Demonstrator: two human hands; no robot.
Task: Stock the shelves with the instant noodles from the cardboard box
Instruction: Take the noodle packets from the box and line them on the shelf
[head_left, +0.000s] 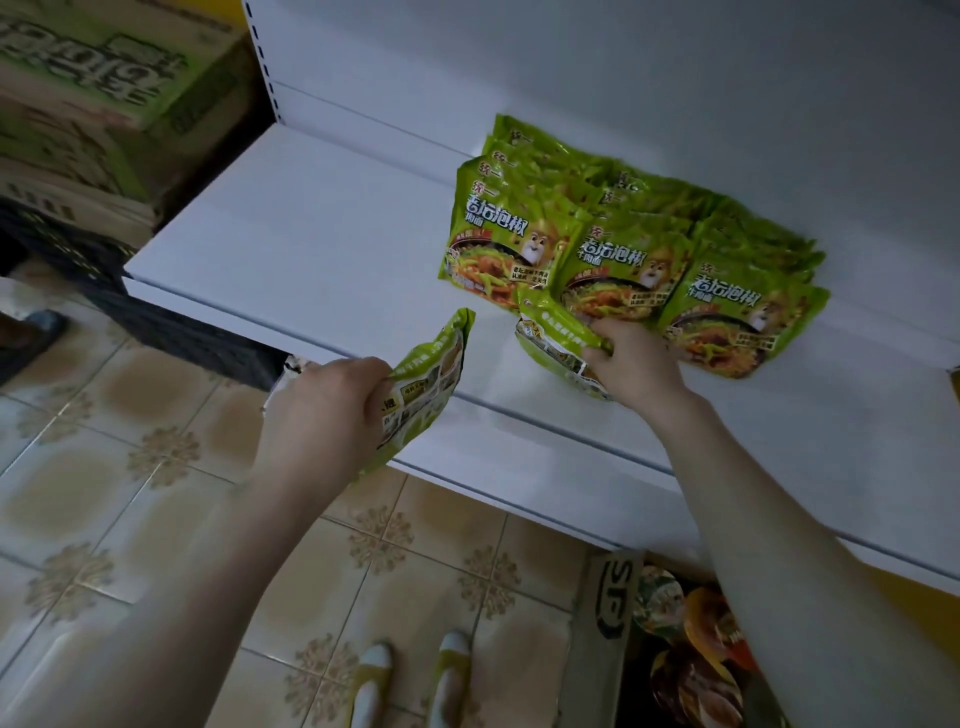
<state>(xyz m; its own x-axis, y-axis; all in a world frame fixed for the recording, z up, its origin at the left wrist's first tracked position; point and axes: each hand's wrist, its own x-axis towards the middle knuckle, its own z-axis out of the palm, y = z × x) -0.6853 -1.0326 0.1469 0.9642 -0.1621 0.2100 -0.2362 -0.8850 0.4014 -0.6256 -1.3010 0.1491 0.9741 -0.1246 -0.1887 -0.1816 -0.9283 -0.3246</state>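
Observation:
Several green instant-noodle packets (631, 236) lie in three overlapping rows on the white shelf (311, 249). My right hand (631, 358) grips another green packet (550, 338) on the shelf's front part, just before the middle row. My left hand (322, 410) holds a second green packet (426, 395) by its edge, above the shelf's front lip, left of the rows. A cardboard box (605, 613) marked SF stands on the floor below the shelf at the lower right, partly hidden by my right forearm.
Stacked green-printed cartons (104, 93) sit on a black crate (156, 322) to the left of the shelf. Bowl noodles (696, 649) fill the box on the floor. My two shoes (410, 680) stand on the patterned tiles. Bare shelf surface lies left of the rows.

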